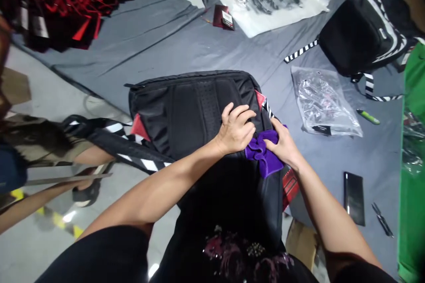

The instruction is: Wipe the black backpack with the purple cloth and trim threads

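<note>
Grey sheet (159,40) is covering the floor as a work surface, keeping the goods off the bare concrete at left. Black backpack (192,110) is lying back-panel up in the middle of it, just in front of the person, straps (109,141) trailing left with the striped webbing showing; that position is putting the padded back flat and within reach of both hands. Left hand (235,130) is pressing down on the right side of the panel, fingers curled and spread over the fabric, seemingly pinning the bag so it is not sliding. Right hand (282,143) is closing around a bunched purple cloth (262,154), gripping it tight against the bag's lower right corner, touching the left hand.

Second black backpack (358,31) is sitting well apart at upper right. White plastic bag (265,0) is lying flat at top. Clear plastic bag (322,101) is lying right of the bag. Dark phone (353,196) is resting near the right forearm. Green marker (368,117) is lying beside the clear bag.
</note>
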Demonstrator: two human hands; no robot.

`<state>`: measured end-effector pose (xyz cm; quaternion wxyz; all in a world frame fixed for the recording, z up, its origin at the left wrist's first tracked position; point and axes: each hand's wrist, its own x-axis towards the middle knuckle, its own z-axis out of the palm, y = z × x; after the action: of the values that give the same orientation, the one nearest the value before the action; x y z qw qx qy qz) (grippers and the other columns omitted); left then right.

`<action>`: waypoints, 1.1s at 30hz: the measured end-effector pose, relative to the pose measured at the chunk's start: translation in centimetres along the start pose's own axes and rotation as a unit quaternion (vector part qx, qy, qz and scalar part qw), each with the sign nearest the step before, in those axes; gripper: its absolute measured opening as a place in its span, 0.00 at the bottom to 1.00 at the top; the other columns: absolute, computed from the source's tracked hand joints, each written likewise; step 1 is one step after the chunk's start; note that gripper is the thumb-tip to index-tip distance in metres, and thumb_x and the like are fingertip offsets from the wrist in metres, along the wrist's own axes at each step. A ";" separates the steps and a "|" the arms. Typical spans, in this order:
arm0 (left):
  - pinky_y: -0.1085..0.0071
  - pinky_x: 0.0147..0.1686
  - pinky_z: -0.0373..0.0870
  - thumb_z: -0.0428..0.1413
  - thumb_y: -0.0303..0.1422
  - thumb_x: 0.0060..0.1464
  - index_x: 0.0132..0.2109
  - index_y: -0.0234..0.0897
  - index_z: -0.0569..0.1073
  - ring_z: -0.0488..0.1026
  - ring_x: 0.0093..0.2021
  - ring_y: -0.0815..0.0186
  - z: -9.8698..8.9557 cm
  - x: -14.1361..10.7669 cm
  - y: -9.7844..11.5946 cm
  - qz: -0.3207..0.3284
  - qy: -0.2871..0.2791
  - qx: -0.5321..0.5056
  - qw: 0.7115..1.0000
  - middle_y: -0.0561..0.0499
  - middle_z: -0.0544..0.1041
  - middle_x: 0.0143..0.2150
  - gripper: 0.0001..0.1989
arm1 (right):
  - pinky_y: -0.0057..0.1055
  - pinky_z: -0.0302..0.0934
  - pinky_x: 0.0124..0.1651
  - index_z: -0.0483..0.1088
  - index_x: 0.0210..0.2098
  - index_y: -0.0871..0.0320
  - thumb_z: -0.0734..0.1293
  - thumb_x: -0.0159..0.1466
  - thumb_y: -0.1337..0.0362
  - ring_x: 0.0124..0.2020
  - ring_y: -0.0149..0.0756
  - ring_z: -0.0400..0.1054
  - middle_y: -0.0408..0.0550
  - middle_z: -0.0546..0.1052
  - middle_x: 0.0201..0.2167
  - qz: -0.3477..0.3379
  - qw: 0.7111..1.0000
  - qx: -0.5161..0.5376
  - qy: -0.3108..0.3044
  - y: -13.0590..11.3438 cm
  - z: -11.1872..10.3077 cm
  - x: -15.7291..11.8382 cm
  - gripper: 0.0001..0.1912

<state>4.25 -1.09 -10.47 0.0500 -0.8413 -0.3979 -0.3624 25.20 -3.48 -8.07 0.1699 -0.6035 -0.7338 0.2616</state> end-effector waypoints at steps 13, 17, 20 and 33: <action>0.46 0.67 0.34 0.47 0.37 0.59 0.35 0.38 0.73 0.53 0.68 0.52 0.7 0.3 -0.1 -0.039 -0.062 0.016 0.997 0.51 0.64 0.66 0.12 | 0.58 0.60 0.52 0.62 0.58 0.55 0.65 0.59 0.53 0.56 0.57 0.61 0.56 0.67 0.60 0.033 0.998 -0.051 -0.034 -2.2 -0.6 3.8 0.29; 0.43 0.67 0.30 0.47 0.38 0.61 0.38 0.36 0.72 0.48 0.70 0.50 0.8 0.5 -0.2 -0.075 -0.080 -0.004 0.994 0.49 0.60 0.68 0.13 | 0.60 0.59 0.52 0.62 0.56 0.56 0.65 0.60 0.54 0.56 0.58 0.61 0.56 0.69 0.56 0.040 0.997 -0.059 -0.013 -2.6 -0.3 4.3 0.27; 0.44 0.67 0.33 0.48 0.38 0.60 0.37 0.36 0.71 0.49 0.70 0.50 0.8 0.5 -0.3 -0.075 -0.072 -0.018 0.994 0.48 0.62 0.67 0.12 | 0.64 0.58 0.52 0.58 0.61 0.55 0.67 0.57 0.56 0.58 0.61 0.60 0.57 0.65 0.61 0.046 0.991 -0.094 -0.078 -2.6 -1.0 3.2 0.34; 0.46 0.64 0.50 0.51 0.32 0.57 0.36 0.39 0.72 0.61 0.65 0.51 -0.2 0.7 0.2 -0.023 0.005 0.010 1.000 0.45 0.71 0.60 0.06 | 0.37 0.52 0.41 0.71 0.38 0.54 0.61 0.62 0.62 0.38 0.43 0.71 0.49 0.77 0.34 0.044 0.924 -0.334 -0.181 -4.4 -5.6 -3.1 0.09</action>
<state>4.61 -0.83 -9.83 0.0523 -0.8294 -0.4207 -0.3638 25.56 -6.11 -0.72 -0.1893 -0.5994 -0.7695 0.1129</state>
